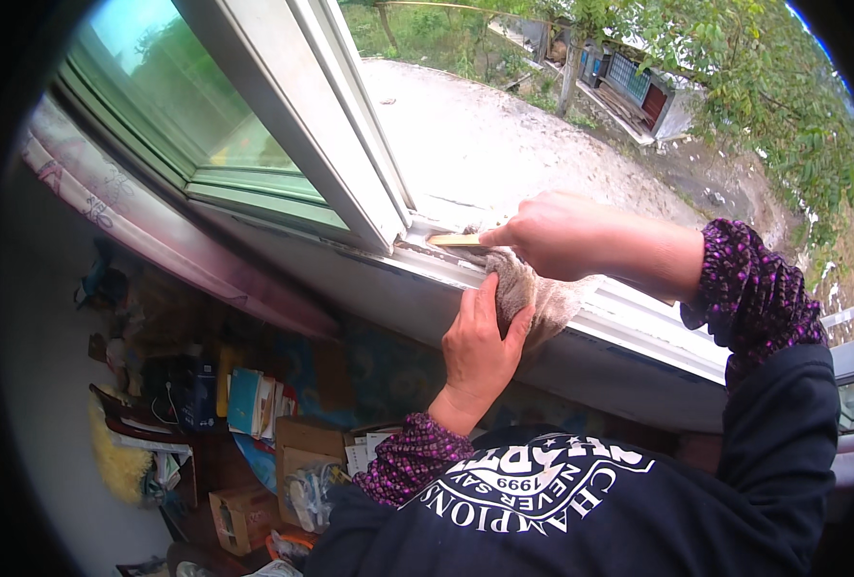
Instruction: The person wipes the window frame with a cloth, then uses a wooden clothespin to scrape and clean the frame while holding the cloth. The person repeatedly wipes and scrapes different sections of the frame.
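My right hand (560, 234) grips a flat, light wooden stick (454, 240), whose free end rests in the track of the white window frame (427, 261) beside the sliding sash. Below it, my left hand (481, 339) has its fingers and thumb on a greyish-brown cloth (524, 292), pressing it at the inner edge of the sill. The cloth lies bunched over the track and hangs down on the room side. Part of it is hidden under my right hand.
A glazed sash (254, 130) stands at the left, with a pink curtain (182, 238) beside it. Indoors below are books (247, 404) and cardboard boxes (243, 516). Outside lie a pale paved yard (463, 137), leafy trees (759, 94) and a small shed (632, 83).
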`<state>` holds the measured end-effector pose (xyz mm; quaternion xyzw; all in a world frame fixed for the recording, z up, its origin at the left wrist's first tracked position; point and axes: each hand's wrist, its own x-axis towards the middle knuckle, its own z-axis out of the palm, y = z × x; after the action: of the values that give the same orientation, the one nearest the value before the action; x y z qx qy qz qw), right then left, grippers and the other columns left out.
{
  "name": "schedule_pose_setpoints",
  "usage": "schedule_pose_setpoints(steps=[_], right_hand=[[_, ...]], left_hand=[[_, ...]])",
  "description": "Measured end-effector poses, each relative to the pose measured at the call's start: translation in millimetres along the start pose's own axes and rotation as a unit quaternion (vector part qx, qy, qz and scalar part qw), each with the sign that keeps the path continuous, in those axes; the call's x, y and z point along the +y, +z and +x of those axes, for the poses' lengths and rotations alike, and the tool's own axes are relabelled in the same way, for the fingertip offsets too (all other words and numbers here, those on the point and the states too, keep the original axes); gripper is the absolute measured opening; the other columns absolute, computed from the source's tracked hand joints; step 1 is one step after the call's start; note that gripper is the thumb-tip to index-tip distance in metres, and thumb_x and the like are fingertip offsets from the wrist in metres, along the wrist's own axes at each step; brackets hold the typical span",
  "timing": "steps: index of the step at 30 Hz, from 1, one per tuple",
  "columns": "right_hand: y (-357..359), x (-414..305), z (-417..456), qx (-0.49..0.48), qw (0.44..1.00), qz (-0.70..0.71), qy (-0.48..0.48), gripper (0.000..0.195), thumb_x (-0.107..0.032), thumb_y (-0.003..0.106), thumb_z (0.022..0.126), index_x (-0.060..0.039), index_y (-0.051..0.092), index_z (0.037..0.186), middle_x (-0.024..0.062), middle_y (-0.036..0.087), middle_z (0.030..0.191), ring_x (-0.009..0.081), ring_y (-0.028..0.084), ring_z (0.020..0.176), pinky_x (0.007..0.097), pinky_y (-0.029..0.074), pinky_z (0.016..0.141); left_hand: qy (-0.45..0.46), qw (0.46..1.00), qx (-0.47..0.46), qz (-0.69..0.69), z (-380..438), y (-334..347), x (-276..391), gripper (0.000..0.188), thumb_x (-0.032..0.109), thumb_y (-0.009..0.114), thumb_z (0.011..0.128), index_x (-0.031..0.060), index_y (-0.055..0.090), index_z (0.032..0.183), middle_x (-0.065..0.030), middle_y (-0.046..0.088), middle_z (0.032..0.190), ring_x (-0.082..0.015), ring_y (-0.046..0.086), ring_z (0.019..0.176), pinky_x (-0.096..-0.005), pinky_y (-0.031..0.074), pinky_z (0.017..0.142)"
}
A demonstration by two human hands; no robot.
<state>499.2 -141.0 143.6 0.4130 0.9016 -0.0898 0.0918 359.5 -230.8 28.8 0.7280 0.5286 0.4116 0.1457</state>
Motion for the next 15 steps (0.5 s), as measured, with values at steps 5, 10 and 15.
schedule_pose_setpoints(steps=[5,10,15], right_hand=[[6.7,-5.9,25.7,0.035,0.999,0.020,-0.018,0.051,-0.002,0.050,0.078,-0.0184,0.059,0.125,0.0161,0.066,0.082,0.0328,0.065,0.079,0.0416,0.051,0.073],[16.8,-7.5,26.0,0.039,0.999,0.029,-0.006,0.051,-0.003,0.053,0.077,-0.0181,0.059,0.125,0.0166,0.065,0.079,0.0332,0.064,0.078,0.0425,0.051,0.071],[43.7,-0.1,42.7,0.095,0.988,0.112,-0.038,0.051,-0.001,0.055,0.077,-0.0162,0.057,0.126,0.0165,0.063,0.075,0.0337,0.064,0.073,0.0417,0.050,0.067]], left_hand=[[-0.029,0.999,0.024,-0.033,0.9,-0.9,-3.4,0.054,0.030,0.072,0.081,-0.0052,0.053,0.118,-0.0142,0.057,0.088,-0.0232,0.057,0.068,-0.0336,0.047,0.062],[-0.046,0.998,0.013,-0.041,0.2,-0.8,-6.5,0.055,0.028,0.073,0.081,-0.0064,0.054,0.118,-0.0099,0.056,0.083,-0.0139,0.050,0.059,-0.0283,0.044,0.058],[-0.068,0.997,0.017,-0.030,7.2,-5.2,-2.6,0.055,0.031,0.072,0.081,-0.0055,0.054,0.119,-0.0084,0.055,0.081,-0.0141,0.049,0.060,-0.0284,0.044,0.058]])
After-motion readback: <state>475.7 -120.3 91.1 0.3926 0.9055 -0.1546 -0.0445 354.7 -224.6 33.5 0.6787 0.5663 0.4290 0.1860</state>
